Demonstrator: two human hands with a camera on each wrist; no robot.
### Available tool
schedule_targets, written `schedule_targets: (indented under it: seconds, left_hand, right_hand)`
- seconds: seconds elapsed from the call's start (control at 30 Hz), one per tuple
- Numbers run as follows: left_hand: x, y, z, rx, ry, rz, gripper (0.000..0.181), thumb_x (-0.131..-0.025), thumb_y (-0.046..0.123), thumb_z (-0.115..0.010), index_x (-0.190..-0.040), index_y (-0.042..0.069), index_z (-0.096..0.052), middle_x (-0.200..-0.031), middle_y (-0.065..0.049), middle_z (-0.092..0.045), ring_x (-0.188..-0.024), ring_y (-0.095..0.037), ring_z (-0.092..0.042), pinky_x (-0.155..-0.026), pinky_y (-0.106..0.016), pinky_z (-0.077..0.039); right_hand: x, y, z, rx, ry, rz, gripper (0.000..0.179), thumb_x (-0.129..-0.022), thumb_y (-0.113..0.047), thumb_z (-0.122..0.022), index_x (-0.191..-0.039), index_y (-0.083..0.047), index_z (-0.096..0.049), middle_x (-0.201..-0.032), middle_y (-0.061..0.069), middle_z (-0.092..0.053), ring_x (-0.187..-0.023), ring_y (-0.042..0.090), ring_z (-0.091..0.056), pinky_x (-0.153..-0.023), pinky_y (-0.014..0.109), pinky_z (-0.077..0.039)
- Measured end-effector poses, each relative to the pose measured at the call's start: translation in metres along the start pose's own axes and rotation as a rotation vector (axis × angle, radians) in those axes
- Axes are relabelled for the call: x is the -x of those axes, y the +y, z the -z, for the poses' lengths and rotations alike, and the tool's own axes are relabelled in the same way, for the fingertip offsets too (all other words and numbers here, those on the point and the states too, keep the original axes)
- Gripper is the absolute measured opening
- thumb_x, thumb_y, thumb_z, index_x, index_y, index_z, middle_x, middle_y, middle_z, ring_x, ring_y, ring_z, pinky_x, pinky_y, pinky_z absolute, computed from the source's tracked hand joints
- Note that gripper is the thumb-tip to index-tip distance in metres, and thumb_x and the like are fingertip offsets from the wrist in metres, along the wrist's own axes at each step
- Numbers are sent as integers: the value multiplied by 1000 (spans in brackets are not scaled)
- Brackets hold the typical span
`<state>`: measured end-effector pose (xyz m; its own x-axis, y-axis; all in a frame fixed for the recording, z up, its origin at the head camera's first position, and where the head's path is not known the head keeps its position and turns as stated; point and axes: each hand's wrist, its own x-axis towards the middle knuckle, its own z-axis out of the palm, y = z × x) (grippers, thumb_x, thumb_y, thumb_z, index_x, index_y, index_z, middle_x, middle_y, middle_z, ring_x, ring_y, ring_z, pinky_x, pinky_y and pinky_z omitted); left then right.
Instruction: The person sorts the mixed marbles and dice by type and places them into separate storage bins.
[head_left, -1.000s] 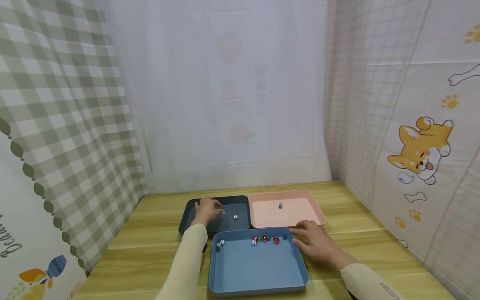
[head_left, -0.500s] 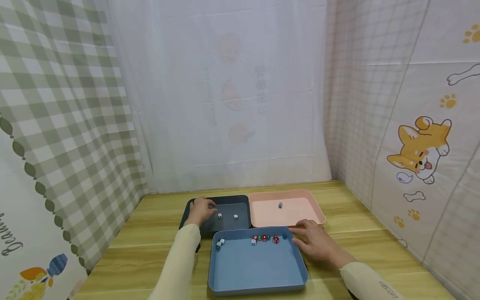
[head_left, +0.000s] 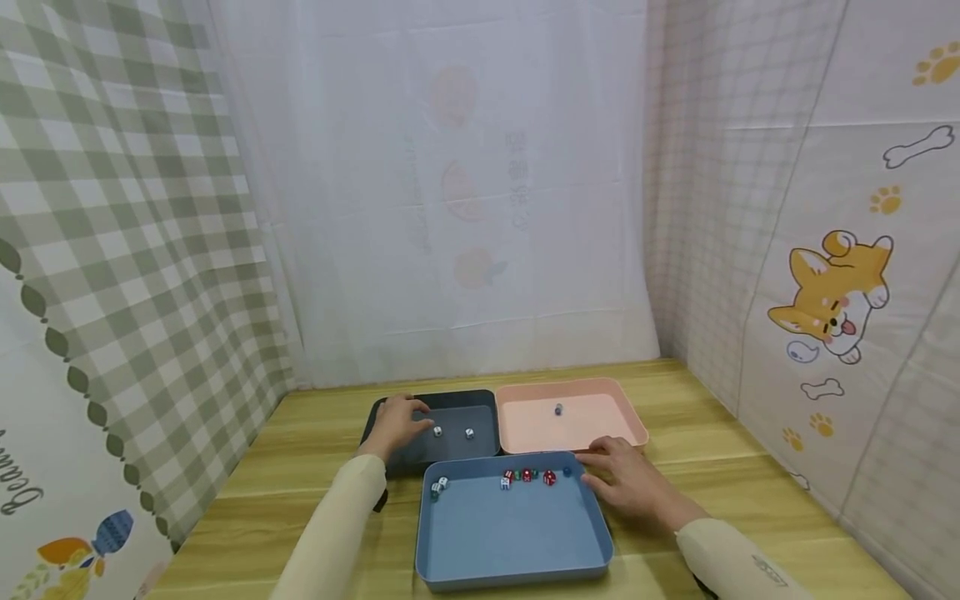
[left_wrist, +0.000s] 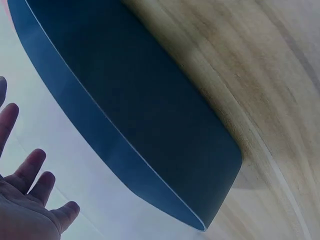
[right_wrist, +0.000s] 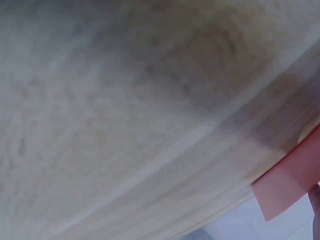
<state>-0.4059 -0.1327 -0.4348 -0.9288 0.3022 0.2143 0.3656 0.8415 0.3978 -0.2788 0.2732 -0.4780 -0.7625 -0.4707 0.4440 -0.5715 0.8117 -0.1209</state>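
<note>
Wood-grain table (head_left: 262, 492) stretches below a white curtain (head_left: 465, 317); take the blue tray (head_left: 517, 542) as your clock's centre. At ten, your left hand (head_left: 396, 427) hangs over the dark tray (head_left: 465, 412), fingers spread and pinching nothing, with two white dice (head_left: 438, 432) near its tips at the hand's three o'clock. Your right hand (head_left: 633, 483) lies at two, by the blue tray's corner, fingers loosely apart; whether they touch it, you can't tell. One bluish die (head_left: 558, 409) sits in the pink tray (head_left: 600, 425) at one; red dice (head_left: 550, 477) lie near the blue tray's twelve. You'd probably do best moving one die at a time, thumb and forefinger on opposite faces, releasing it low so it doesn't roll. Lettering (head_left: 25, 490) at far nine starts "Beau"; your right sleeve's mark (head_left: 769, 570) is too blurred to read.
</note>
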Motion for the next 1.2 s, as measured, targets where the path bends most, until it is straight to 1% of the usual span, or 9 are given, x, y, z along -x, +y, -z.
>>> schedule_targets:
  seconds: [0.13,0.3,0.5,0.67,0.83,1.03,1.1,1.2]
  left_hand:
    - [5,2,2,7,11,-58,26,-91,24,-74,-112,9,-74,-138,-23,-53,-132,-44,-43,-110,-61,-27]
    - [15,7,1,33,5,-133,25,-91,24,-74,-110,8,-74,-137,-23,-53,-131,-44,-43,-109,-62,-28]
    - [24,9,-3,66,14,-190,25,-90,24,-75,-109,8,-75,-137,-23,-53,-131,-44,-44,-108,-62,-30]
    - [33,10,-5,79,5,-205,26,-90,26,-75,-110,9,-74,-138,-24,-52,-131,-44,-44,-108,-63,-30]
    - [43,12,-5,94,-13,-205,27,-89,26,-76,-110,9,-74,-138,-24,-51,-131,-46,-42,-108,-64,-28]
    - [51,13,-8,66,7,-212,25,-88,25,-77,-106,9,-75,-137,-25,-52,-130,-46,-44,-106,-64,-30]
    - [55,14,-9,62,10,-205,24,-88,25,-78,-105,10,-75,-136,-25,-53,-129,-46,-44,-107,-64,-30]
    - [59,14,-13,52,21,-213,22,-86,25,-79,-102,10,-76,-134,-25,-54,-128,-46,-46,-106,-65,-29]
  right_hand:
    - [-1,1,-1,-3,4,-4,35,-94,-31,-68,-120,-8,-73,-113,12,-60,-103,30,-55,-87,52,-47]
    - [-1,2,-1,2,-7,-21,35,-94,-31,-68,-120,-8,-73,-113,11,-60,-103,29,-55,-88,52,-47]
    - [-1,1,0,-14,-36,-50,36,-94,-32,-67,-122,-9,-72,-115,10,-60,-105,28,-55,-90,52,-47]
    - [0,-1,0,-20,-42,-54,36,-95,-32,-67,-122,-9,-72,-115,11,-60,-105,29,-55,-90,53,-46]
    - [1,-1,-1,-24,-49,-68,37,-95,-34,-66,-123,-10,-72,-117,10,-59,-107,29,-54,-92,53,-46]
    - [0,0,-1,-32,-48,-75,37,-95,-34,-66,-124,-11,-71,-117,9,-59,-108,28,-54,-93,53,-45]
    - [0,0,-1,-30,-48,-72,37,-95,-35,-66,-123,-11,-71,-117,9,-59,-107,28,-54,-93,53,-45]
    - [0,1,0,-23,-57,-74,38,-95,-36,-66,-123,-10,-71,-116,9,-59,-107,28,-54,-93,53,-45]
